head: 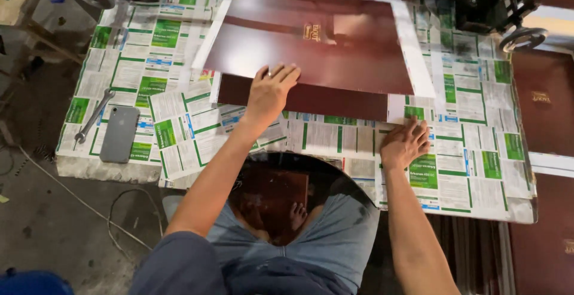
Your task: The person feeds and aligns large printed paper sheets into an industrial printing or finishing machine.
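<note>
My left hand lies flat and open on the near edge of the maroon sheet; I keep that pressure even. My right hand, also open and holding nothing, braces on the paper-covered table to the right.

The upper middle of the frame is taken by a large dark red sheet lying flat, with a dark red strip along its lower edge, and the left hand and right hand press down at that edge. At lower left a grey phone and a wrench block the table corner. Open, paper-covered room lies at right and between the forearms, while a metal handwheel stands at upper right.
</note>
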